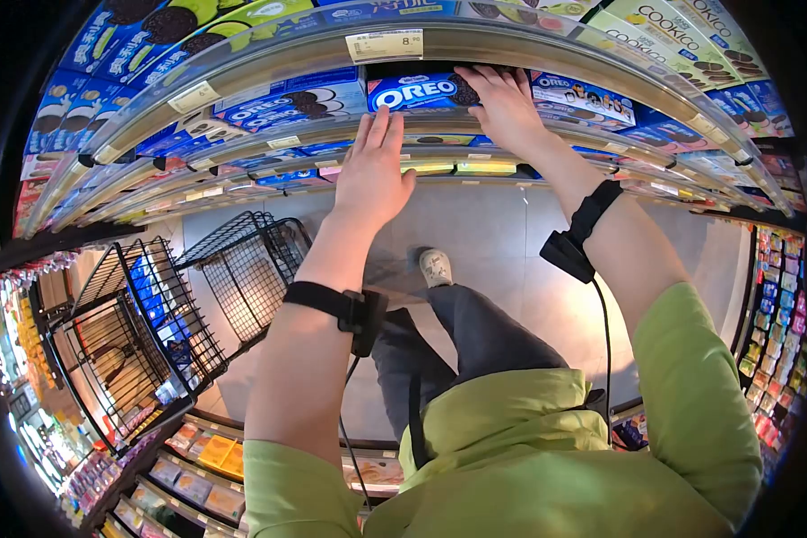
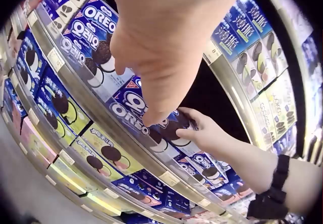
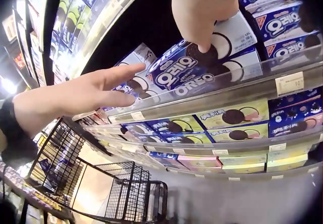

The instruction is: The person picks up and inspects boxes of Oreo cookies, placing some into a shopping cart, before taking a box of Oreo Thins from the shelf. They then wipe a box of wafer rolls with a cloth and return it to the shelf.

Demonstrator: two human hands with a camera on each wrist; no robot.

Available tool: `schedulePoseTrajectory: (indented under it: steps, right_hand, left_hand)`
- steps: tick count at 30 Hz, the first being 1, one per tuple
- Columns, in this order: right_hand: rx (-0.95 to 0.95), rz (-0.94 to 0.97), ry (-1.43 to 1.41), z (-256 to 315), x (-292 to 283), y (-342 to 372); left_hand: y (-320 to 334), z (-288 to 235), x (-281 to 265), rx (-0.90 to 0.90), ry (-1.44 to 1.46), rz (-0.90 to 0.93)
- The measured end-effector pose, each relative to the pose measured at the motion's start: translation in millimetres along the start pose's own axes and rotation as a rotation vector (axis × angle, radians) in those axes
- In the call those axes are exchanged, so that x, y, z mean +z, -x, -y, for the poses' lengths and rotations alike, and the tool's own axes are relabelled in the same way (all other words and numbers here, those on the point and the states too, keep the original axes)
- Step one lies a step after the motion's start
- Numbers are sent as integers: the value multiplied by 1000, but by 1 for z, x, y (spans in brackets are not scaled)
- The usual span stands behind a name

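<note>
At the lower edge of the head view, green sleeves point(image 1: 704, 394) lie nearest; beyond them, the forearms wear black straps point(image 1: 318, 298), each with a small device; the left hand point(image 1: 372, 179) is open, its fingers extended, the fingertips at the left end of the blue Oreo box point(image 1: 421, 91); the right hand point(image 1: 511, 112) sits at the box's right end, its thumb and fingers spread wide, the fingers along the top edge; the box lies on a shelf among other cookie boxes point(image 1: 287, 103), a dark gap behind it; a price tag point(image 1: 386, 45) reading 8.90 shows above it; farther off, below the shelves, a shoe point(image 1: 435, 267) stands on the grey floor point(image 1: 502, 233); black wire carts point(image 1: 251, 278) stand to the left, blue packs point(image 1: 157, 291) in one.
</note>
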State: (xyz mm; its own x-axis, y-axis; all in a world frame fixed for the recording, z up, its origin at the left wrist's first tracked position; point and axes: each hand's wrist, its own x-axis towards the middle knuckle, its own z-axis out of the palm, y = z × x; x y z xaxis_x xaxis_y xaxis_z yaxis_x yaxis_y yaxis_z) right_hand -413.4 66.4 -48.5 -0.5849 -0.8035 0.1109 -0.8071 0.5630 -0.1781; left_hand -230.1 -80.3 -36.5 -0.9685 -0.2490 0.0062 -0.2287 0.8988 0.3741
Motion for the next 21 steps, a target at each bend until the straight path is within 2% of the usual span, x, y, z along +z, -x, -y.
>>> schedulePoseTrajectory:
  steps: [6, 8, 12, 14, 17, 21]
  right_hand:
    - [42, -46, -69, -10, 16, -13]
    - [-21, -108, -39, -16, 22, -16]
    - [-34, -64, -37, -23, 2, -19]
    - [112, 380, 24, -17, -39, -20]
    - [81, 380, 126, -48, -34, -15]
    - [73, 362, 160, -48, -39, -16]
  left_hand:
    - [-33, 8, 3, -21, -78, 118]
    - [-41, 7, 4, -28, -76, 132]
    - [-48, 4, 3, -53, -92, 147]
    - [-48, 6, 5, -42, -98, 143]
    - [-47, 8, 5, -34, -111, 141]
    - [-49, 5, 4, -46, -114, 153]
